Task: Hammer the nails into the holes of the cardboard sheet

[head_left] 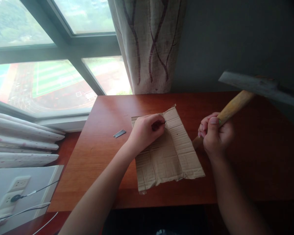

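One wooden table [103, 186], bearing a torn cardboard sheet [164, 160] — laid flat, likely as a backing. One hammer [251, 85], head raised clear of the cardboard sheet, its handle [231, 109] wrapped by the curled fingers of the right hand [217, 135], seemingly for a firm hold. One left hand [147, 129] over the cardboard sheet, thumb and forefinger pinched on what is probably a nail [165, 122], mostly hidden — with loose nails [119, 133] bunched on the table nearby, presumably for easy reach.

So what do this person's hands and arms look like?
The left hand and right hand are bare and ungloved; the forearms show no sleeves, watches or bracelets. Some fingers are partly hidden, so rings can't be ruled out.
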The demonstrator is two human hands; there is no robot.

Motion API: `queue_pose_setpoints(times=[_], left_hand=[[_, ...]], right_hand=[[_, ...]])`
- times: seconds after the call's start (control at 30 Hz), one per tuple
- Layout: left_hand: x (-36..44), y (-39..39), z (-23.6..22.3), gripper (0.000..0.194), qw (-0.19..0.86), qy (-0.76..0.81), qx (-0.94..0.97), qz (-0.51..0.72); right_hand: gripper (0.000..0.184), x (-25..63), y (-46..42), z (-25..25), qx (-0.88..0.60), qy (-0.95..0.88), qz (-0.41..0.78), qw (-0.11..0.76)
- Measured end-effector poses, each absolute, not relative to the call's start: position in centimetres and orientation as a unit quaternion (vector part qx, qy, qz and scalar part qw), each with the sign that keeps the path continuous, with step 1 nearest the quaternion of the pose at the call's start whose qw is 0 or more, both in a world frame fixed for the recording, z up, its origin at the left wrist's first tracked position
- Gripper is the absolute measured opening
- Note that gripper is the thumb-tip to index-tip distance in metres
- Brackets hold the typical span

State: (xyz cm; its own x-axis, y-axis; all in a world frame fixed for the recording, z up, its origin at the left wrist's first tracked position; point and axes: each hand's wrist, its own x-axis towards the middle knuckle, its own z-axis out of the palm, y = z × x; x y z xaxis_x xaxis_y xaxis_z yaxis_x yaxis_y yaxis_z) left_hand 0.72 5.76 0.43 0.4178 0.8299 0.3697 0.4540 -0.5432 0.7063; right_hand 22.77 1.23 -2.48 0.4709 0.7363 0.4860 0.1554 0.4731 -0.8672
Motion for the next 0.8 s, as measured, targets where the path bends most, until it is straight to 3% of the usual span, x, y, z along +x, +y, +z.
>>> queue_pose_setpoints(times=[0.57,0.8], left_hand=[[0.7,5.4,0.7,0.008,0.203,0.454,0.805,0.324],[0.7,5.4,0.9,0.007,0.21,0.458,0.806,0.311]], right_hand=[[0.028,22.7,1.2,-2.3,-0.473,-0.482,0.238,0.698],[0.032,24.3,0.6,-1.1,-0.539,-0.511,0.313,0.592]])
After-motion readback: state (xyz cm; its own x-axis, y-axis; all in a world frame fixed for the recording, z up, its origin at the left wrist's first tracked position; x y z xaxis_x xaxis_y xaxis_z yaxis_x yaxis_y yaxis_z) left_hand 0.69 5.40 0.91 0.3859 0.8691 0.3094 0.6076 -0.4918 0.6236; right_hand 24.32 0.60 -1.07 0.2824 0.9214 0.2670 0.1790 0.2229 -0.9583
